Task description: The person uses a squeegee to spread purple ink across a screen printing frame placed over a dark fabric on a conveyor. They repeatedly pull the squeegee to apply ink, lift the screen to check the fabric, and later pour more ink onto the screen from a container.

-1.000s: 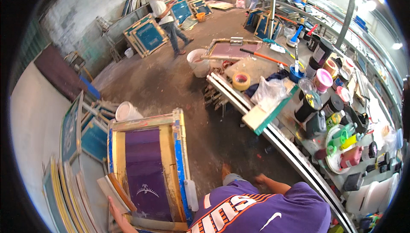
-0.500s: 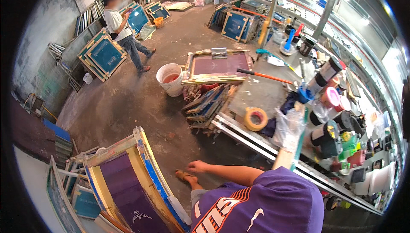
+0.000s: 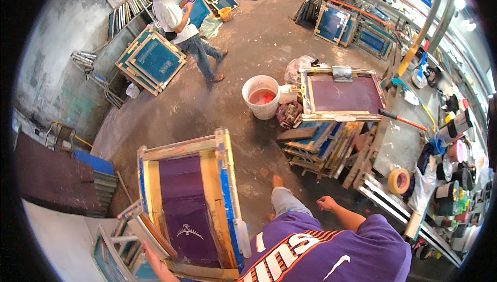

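Observation:
At the lower left, my left hand (image 3: 158, 265) is closed at the edge of a squeegee (image 3: 154, 238) with a brown wooden strip and a pale blade side. Only part of that hand shows; the lower picture edge cuts off the rest. The squeegee lies against a screen printing frame (image 3: 189, 199), whose purple mesh has a small pale sunburst-like design and tan side bands. Blue tape runs along its right side, with a pale clip-like piece (image 3: 242, 238) there. My right hand (image 3: 326, 203) hangs to the right of my leg, its fingers curled, with nothing in it.
A second purple screen (image 3: 344, 93) rests on stacked frames (image 3: 323, 150) ahead, beside a white bucket (image 3: 261, 98) of reddish liquid. To the right runs a bench (image 3: 396, 142) bearing tape (image 3: 398, 180) and ink pots. A person (image 3: 181, 23) walks at far left near leaning screens (image 3: 152, 59).
The view has turned left, so the bench and second screen sit further right. My left hand has come into view by the squeegee. My right hand has swung to my right side.

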### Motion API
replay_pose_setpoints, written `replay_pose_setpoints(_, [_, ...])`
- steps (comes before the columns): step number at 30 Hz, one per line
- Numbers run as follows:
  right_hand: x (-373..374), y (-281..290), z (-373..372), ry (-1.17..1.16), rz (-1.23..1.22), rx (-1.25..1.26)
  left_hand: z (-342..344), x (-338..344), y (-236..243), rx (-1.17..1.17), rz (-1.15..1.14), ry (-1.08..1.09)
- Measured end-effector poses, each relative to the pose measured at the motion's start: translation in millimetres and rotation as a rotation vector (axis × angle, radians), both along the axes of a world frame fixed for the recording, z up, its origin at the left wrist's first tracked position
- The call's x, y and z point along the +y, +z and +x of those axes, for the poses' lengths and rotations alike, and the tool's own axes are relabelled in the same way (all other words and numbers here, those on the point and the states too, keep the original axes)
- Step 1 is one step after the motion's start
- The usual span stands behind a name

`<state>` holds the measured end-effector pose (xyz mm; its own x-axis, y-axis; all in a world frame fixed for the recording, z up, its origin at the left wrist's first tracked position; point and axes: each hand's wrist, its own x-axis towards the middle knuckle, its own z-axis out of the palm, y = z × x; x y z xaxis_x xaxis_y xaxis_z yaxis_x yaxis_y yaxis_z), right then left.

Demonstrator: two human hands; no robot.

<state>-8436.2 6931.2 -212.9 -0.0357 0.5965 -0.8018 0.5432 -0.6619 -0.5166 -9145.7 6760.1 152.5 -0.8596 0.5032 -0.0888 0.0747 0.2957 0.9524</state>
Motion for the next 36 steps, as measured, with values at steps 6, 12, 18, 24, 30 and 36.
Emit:
replay_pose_setpoints(6, [150.3, 59.2, -125.8, -0.146, 0.213, 0.372, -70.8, 189.2, -0.3, -0.052, -0.075, -0.049])
replay_pose_setpoints(12, [352.3, 296.6, -275.3, 0.568, 0.279, 0.85, -139.5, 359.4, 15.6, -0.108, -0.026, -0.155])
replay_pose_setpoints(18, [443.1, 350.7, -357.5, 0.737, 0.05, 1.025, -143.5, 545.6, 30.1, -0.071, -0.173, -0.294])
replay_pose_setpoints(24, [526.6, 325.6, -387.9, 0.371, 0.138, 1.02, -151.6, 782.0, 27.8, -0.081, -0.22, -0.578])
replay_pose_setpoints(30, [640.8, 316.9, -405.8, -0.091, 0.328, 0.941, -119.4, 1081.9, 23.0, -0.137, -0.095, -0.965])
replay_pose_setpoints(36, [738.2, 361.3, -368.3, -0.616, 0.614, 0.727, 17.0, 1285.6, 78.3, -0.219, -0.133, -1.301])
